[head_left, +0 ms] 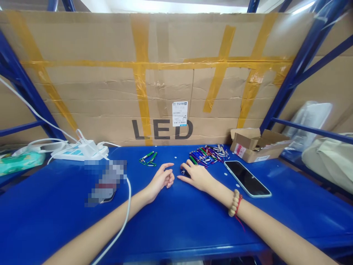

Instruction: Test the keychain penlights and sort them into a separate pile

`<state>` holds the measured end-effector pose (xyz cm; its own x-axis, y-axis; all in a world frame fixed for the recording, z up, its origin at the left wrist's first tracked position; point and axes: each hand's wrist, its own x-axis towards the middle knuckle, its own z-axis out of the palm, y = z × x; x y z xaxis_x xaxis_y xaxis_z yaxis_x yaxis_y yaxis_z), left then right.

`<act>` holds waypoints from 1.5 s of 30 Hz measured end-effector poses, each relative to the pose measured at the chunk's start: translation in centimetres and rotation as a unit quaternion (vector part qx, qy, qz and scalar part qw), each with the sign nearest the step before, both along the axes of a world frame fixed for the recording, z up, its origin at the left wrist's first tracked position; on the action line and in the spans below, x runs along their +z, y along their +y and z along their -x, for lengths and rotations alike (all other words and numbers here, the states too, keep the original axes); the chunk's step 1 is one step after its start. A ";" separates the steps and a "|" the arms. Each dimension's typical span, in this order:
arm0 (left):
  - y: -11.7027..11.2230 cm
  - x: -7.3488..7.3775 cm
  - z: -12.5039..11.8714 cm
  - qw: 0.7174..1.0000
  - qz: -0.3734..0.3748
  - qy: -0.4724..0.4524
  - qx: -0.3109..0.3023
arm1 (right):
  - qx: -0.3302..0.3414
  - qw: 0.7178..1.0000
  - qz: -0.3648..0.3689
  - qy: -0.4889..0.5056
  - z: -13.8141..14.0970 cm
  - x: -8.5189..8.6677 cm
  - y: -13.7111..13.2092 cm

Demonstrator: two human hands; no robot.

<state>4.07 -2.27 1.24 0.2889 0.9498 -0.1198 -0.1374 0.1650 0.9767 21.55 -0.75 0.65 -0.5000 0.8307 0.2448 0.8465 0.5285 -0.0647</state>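
My left hand (162, 178) hovers over the middle of the blue table, index finger stretched out and the others loosely curled, with nothing visible in it. Facing it, my right hand (197, 176) has its fingers bent over a dark carabiner (183, 171), of which only a small dark and shiny end shows. The thumb lies apart from the index finger; the palm hides the rest. Just behind that hand is a pile of coloured carabiners (208, 154), blue, green, red and silver. Two green carabiners (151, 160) lie side by side beyond my left hand.
A phone (248, 179) lies right of my right hand. An opened cardboard box (252, 147) stands behind it. At left are a white power strip (77, 151), a blurred-out object (106, 184) and a white cable (129, 198) crossing my left forearm. A large carton (162, 84) walls the back.
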 end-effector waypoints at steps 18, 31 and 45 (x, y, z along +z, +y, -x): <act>-0.5 0.2 0.3 1.000 -0.007 -0.015 -0.022 | -0.022 0.987 0.073 0.140 -1.7 -0.9 1.1; -0.3 0.0 0.4 0.999 -0.003 -0.025 -0.029 | 0.022 0.987 0.090 0.132 -2.3 -1.0 1.5; 0.0 -0.4 0.6 0.999 0.001 -0.020 -0.028 | 0.028 0.980 0.097 0.174 -3.0 -1.0 1.8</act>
<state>3.50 -2.25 0.86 0.3463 0.9318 -0.1086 -0.1671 0.1751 0.9703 24.57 1.02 -0.35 -0.4605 0.8520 0.2491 0.7256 0.5230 -0.4472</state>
